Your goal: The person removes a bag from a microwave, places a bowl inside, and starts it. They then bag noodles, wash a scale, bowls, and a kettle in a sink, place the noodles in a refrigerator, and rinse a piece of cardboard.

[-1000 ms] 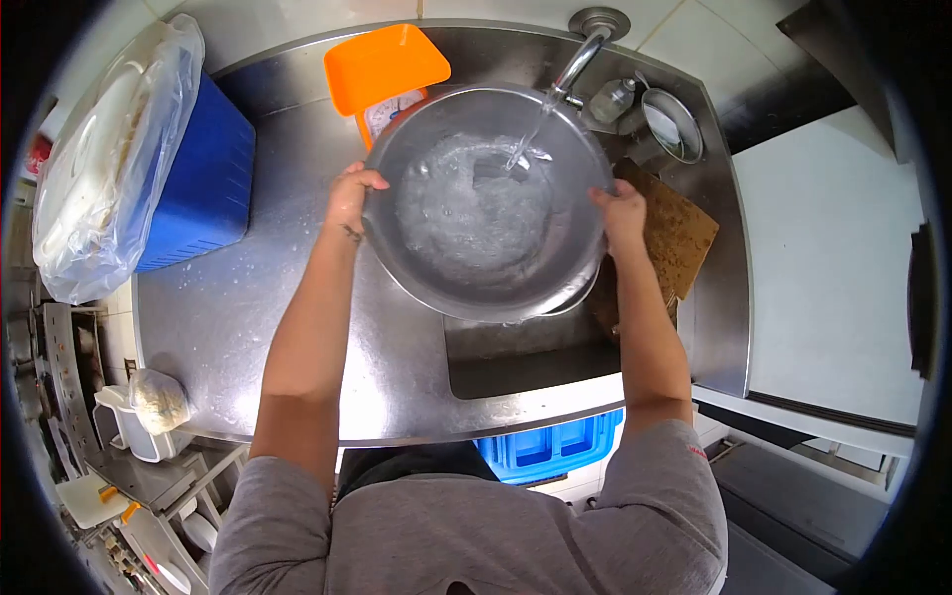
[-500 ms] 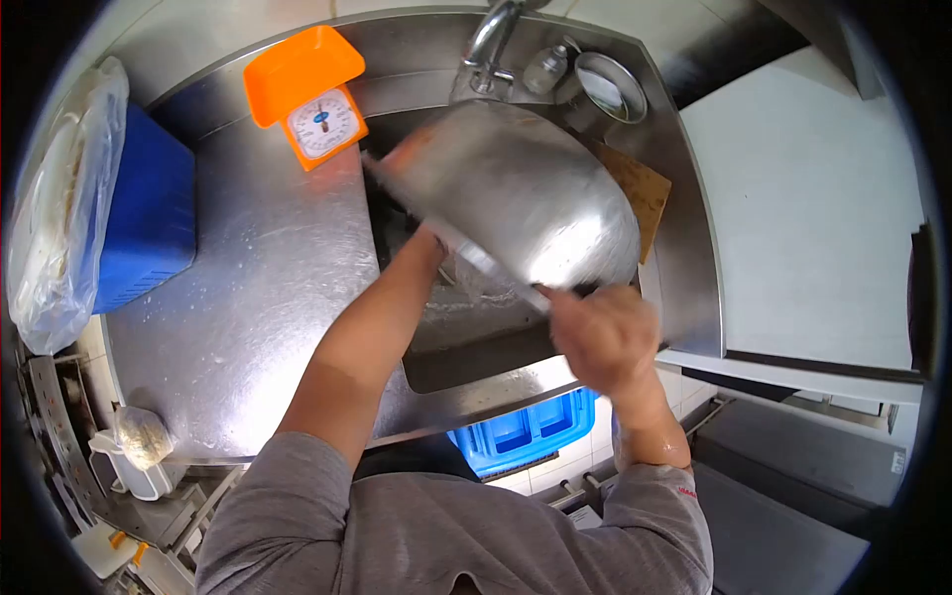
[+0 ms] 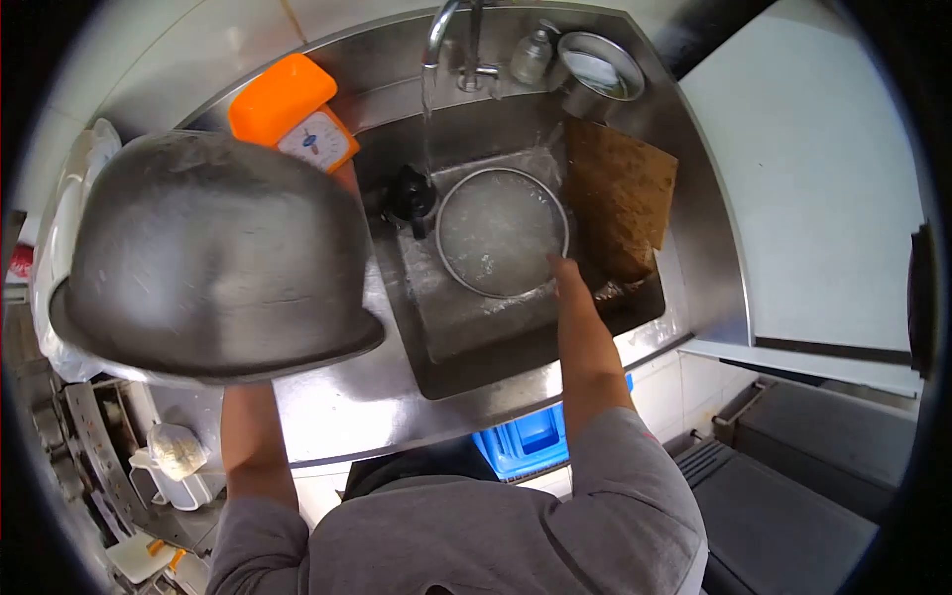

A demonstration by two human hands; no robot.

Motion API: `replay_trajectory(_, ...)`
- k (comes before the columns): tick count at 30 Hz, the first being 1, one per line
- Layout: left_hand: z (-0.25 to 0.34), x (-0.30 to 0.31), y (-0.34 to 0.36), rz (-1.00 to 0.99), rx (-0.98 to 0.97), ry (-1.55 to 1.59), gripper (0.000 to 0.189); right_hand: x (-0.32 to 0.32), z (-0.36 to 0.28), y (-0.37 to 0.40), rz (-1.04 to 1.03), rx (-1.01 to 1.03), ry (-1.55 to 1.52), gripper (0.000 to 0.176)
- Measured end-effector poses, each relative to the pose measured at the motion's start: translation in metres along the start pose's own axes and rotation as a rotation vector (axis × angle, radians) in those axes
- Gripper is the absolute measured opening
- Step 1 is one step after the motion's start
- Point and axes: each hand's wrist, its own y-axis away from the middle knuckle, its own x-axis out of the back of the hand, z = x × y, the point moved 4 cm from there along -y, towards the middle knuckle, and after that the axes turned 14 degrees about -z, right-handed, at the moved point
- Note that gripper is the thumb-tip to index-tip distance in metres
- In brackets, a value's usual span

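A large metal bowl (image 3: pixel 218 258), turned bottom up, is held over the counter at the left. My left forearm (image 3: pixel 256 436) reaches up beneath it, and the bowl hides my left hand. In the sink (image 3: pixel 466 342) sits a smaller round metal bowl (image 3: pixel 443 260), full of cloudy, bubbly water. My right hand (image 3: pixel 563 272) is at its near right rim, the fingers partly hidden over the edge. Beside that bowl on the left lies a black object with a handle (image 3: pixel 410 196). Water runs from the faucet (image 3: pixel 433 55) just behind it.
An orange kitchen scale (image 3: pixel 315 139) stands at the back left. A brown board (image 3: pixel 620 193) leans in the sink's right side. A glass bottle (image 3: pixel 532 58) and a metal pot (image 3: pixel 599 74) stand behind the sink. A blue container (image 3: pixel 526 441) is below the counter.
The large bowl has swung from above the sink to the left, uncovering the smaller bowl. My right hand has left the large bowl's rim and moved to the smaller bowl.
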Motion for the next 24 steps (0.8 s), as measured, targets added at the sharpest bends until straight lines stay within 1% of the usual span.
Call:
replay_trajectory(2,0.019,0.031,0.018,0.077,-0.040,-0.043,0.032,-0.025,0.066,-0.077,0.046,-0.066,-0.294,0.051)
replay_trajectory(3,0.026,0.046,0.028,0.111,-0.054,-0.077,0.033,-0.023,0.101,-0.141,0.084,0.061,0.321,0.050)
replay_trajectory(4,0.034,0.058,0.041,0.141,-0.052,-0.116,0.033,-0.024,0.133,-0.198,0.283,0.139,0.942,0.049)
replay_trajectory(5,0.040,0.073,0.055,0.155,-0.005,-0.230,0.037,-0.010,0.126,-0.173,0.172,0.168,0.996,0.044)
replay_trajectory(6,0.044,0.080,0.069,0.171,-0.007,-0.231,0.037,0.004,0.106,-0.131,0.061,0.193,1.049,0.039)
replay_trajectory(8,0.042,0.084,0.092,0.237,0.136,-0.355,0.041,0.018,0.054,-0.050,0.584,0.256,0.397,0.028)
replay_trajectory(9,0.040,0.066,0.103,0.268,0.098,-0.372,0.039,0.022,0.023,-0.015,0.563,0.351,0.345,0.026)
replay_trajectory(10,0.039,0.077,0.109,0.268,0.098,-0.366,0.039,0.026,-0.010,0.016,0.548,0.447,0.287,0.025)
replay_trajectory(12,0.033,0.104,0.120,0.313,0.133,-0.433,0.038,0.020,-0.080,0.066,0.488,0.760,0.494,0.025)
replay_trajectory(14,0.029,0.100,0.123,0.320,0.159,-0.432,0.037,0.004,-0.135,0.098,0.476,0.820,0.739,0.026)
replay_trajectory(16,0.031,0.111,0.121,0.288,0.177,-0.497,0.036,-0.015,-0.169,0.117,0.436,0.857,0.975,0.023)
replay_trajectory(17,0.034,0.113,0.121,0.285,0.175,-0.490,0.036,-0.015,-0.181,0.129,0.442,0.862,0.978,0.023)
replay_trajectory(19,0.043,0.115,0.120,0.371,0.181,-0.625,0.035,-0.022,-0.203,0.157,0.478,0.842,1.336,0.026)
replay_trajectory(20,0.047,0.113,0.120,0.373,0.181,-0.616,0.035,-0.015,-0.213,0.175,0.551,0.977,1.420,0.031)
replay_trajectory(22,0.060,0.107,0.120,0.414,0.261,-0.775,0.032,0.002,-0.237,0.204,0.647,1.137,1.557,0.038)
replay_trajectory(23,0.066,0.106,0.119,0.396,0.265,-0.847,0.032,0.005,-0.248,0.229,0.654,1.137,1.558,0.038)
replay_trajectory(24,0.069,0.110,0.116,0.390,0.258,-0.842,0.032,0.011,-0.263,0.260,0.669,1.178,1.449,0.036)
